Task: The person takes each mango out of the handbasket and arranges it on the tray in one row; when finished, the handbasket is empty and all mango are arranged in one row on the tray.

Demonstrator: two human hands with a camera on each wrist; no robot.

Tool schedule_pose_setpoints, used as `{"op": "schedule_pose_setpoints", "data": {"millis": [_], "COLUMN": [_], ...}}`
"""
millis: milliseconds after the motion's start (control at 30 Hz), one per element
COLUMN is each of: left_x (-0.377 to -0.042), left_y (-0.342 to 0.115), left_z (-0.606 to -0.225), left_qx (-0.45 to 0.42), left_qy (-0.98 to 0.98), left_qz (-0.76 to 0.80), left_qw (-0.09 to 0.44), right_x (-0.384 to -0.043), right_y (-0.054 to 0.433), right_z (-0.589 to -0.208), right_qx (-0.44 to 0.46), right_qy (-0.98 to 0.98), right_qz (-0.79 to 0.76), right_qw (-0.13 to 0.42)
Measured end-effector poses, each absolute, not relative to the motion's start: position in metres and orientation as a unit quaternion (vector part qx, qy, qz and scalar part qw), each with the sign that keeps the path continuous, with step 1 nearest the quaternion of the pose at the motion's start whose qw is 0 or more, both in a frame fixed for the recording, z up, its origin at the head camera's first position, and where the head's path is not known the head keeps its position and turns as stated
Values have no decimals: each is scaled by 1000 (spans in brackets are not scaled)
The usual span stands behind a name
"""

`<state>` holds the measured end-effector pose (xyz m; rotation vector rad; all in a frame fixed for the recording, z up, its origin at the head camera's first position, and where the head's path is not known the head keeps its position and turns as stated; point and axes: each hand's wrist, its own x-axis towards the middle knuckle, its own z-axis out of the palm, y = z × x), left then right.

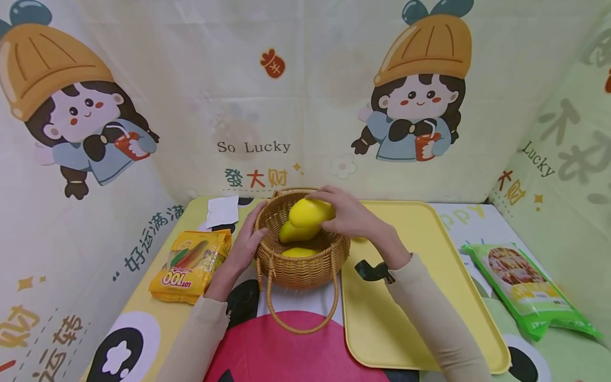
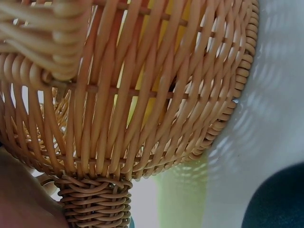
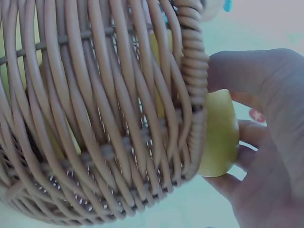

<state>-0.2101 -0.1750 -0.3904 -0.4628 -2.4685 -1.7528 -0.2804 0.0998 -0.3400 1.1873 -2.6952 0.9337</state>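
A round wicker basket (image 1: 300, 273) stands in the middle of the table, its front handle hanging down. My left hand (image 1: 242, 246) holds the basket's left side, thumb at the rim. Over the basket's opening, my right hand (image 1: 350, 215) grips a yellow mango (image 1: 310, 212) between thumb and fingers. In the right wrist view, this mango (image 3: 219, 135) shows beside the basket rim (image 3: 192, 85). Beneath it in the basket lies a greener mango (image 1: 292, 234), and another yellow mango (image 1: 299, 253) sits nearer the front wall. The left wrist view shows mostly the basket's weave (image 2: 137, 95).
A yellow tray (image 1: 396, 329) lies right of the basket, under my right forearm. Farther right is a green food bag (image 1: 530, 286). On the left are a yellow candy bag (image 1: 191, 265) and a white paper (image 1: 223, 211). A printed cloth wall (image 1: 315, 106) rises behind.
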Motion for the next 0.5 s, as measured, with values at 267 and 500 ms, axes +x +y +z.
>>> {"op": "schedule_pose_setpoints", "data": {"millis": [267,500], "left_x": [-212,-230], "left_y": [-174,-183], "left_z": [-393,-419], "left_qx": [-153,-146], "left_qy": [-806,-804], "left_qz": [-570,-575], "left_qw": [34,46], "right_x": [-286,-291], "right_y": [125,146], "right_z": [-352,-364], "right_qx": [330,275], "right_qy": [-840,-835], "right_qz": [410,445], "right_qw": [129,169]}}
